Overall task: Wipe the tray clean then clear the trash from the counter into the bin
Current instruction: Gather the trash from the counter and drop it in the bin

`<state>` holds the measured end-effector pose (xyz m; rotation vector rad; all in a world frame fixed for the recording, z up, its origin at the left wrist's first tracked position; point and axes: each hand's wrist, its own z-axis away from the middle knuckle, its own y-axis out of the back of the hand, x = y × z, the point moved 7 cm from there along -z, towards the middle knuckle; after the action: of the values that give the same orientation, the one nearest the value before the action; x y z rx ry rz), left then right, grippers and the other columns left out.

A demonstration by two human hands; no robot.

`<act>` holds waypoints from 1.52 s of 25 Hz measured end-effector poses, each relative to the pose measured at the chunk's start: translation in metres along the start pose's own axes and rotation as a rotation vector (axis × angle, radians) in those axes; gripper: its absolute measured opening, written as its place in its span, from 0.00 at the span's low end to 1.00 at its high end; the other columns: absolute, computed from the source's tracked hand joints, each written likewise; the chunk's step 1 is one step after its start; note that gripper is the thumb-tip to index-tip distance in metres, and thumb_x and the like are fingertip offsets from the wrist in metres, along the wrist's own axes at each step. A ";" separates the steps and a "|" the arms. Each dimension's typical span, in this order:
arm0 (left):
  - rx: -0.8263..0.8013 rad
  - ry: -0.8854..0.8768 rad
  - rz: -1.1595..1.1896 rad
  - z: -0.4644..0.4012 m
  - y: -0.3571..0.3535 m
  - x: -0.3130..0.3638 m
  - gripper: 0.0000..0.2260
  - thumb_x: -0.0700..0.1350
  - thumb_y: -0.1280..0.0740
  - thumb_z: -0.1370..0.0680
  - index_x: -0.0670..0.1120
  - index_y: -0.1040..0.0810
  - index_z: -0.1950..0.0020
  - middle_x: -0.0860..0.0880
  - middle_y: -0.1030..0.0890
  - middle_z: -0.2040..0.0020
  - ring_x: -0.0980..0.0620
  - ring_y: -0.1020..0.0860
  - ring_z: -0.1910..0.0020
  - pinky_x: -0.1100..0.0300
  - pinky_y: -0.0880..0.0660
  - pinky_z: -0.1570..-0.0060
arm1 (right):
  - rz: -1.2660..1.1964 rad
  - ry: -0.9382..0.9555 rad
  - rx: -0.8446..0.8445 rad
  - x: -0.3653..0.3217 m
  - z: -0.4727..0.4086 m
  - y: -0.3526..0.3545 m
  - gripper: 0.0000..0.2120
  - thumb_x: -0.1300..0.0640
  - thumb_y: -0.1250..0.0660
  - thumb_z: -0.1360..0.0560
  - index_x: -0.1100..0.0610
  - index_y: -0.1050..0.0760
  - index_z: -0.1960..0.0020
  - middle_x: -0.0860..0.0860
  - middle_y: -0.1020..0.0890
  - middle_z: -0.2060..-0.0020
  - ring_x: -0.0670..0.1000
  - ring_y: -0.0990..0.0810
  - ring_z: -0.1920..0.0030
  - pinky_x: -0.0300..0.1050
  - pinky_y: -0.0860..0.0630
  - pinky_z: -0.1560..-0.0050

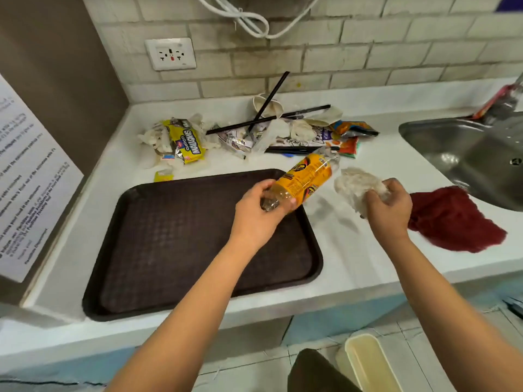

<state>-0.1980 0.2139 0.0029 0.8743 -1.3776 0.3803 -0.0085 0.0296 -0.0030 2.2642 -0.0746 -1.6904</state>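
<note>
On the white counter [353,250], front-left, sits the dark brown tray [181,250], flat, textured bottom bare, long axis running left-right and skewed a bit so its front-left corner overhangs the counter edge. Left hand [256,213] grips a plastic bottle [305,182] with an orange label by its lower end, held above the tray's right rear corner; bottle tilted, long axis pointing up-right toward the trash pile, far end blurred so cap can't be made out. Right hand [389,205] clutches a crumpled whitish wad [356,188], paper or plastic, can't tell which, held over the counter just right of the bottle. Dark red cloth [452,219] lies bunched on the counter just right of that hand, near the sink. Trash pile [254,134] at the back of the counter: yellow snack wrapper [185,141], crumpled tissues, black straws [271,114] crossing over a paper cup [267,104], orange chip bags [353,128] at the right end; small yellow scrap [163,175] just behind the tray's rear edge. Steel sink [467,154] at right, cut off by the frame; something pink and clear at its back corner, too cut off to identify. Tiled brick-pattern wall [368,52] behind, wall socket [171,53], white cable [249,21] looping down from the top. Printed notice [25,176] on the left side panel, text unreadable. Below the counter, tiled floor and a cream bin [368,360], partly out of frame.
</note>
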 end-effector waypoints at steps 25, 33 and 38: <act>-0.464 0.784 -0.160 0.275 -0.315 -0.189 0.20 0.50 0.33 0.24 0.45 0.33 0.36 0.45 0.25 0.41 0.52 0.23 0.61 0.64 0.28 0.68 | 0.189 -1.108 -0.166 0.413 0.214 0.258 0.07 0.63 0.39 0.27 0.55 0.32 0.62 0.58 0.26 0.60 0.56 0.28 0.64 0.37 0.28 0.71; -0.480 0.947 -0.207 0.243 -0.402 -0.320 0.21 0.49 0.33 0.24 0.42 0.34 0.37 0.40 0.22 0.49 0.53 0.25 0.67 0.63 0.30 0.75 | 0.330 -1.081 -0.252 0.524 0.230 0.198 0.03 0.57 0.37 0.29 0.56 0.29 0.57 0.54 0.25 0.61 0.55 0.27 0.58 0.42 0.30 0.56; -0.544 0.952 -0.320 0.225 -0.464 -0.413 0.21 0.49 0.34 0.24 0.40 0.35 0.37 0.36 0.23 0.43 0.46 0.24 0.57 0.61 0.26 0.73 | 0.370 -1.133 -0.210 0.619 0.247 0.171 0.02 0.59 0.37 0.26 0.56 0.28 0.58 0.55 0.23 0.57 0.55 0.25 0.57 0.45 0.26 0.52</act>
<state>-0.1087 -0.1452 -0.5448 0.3452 -0.3990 0.1169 -0.0307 -0.3270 -0.5910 0.8403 -0.4900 -2.3468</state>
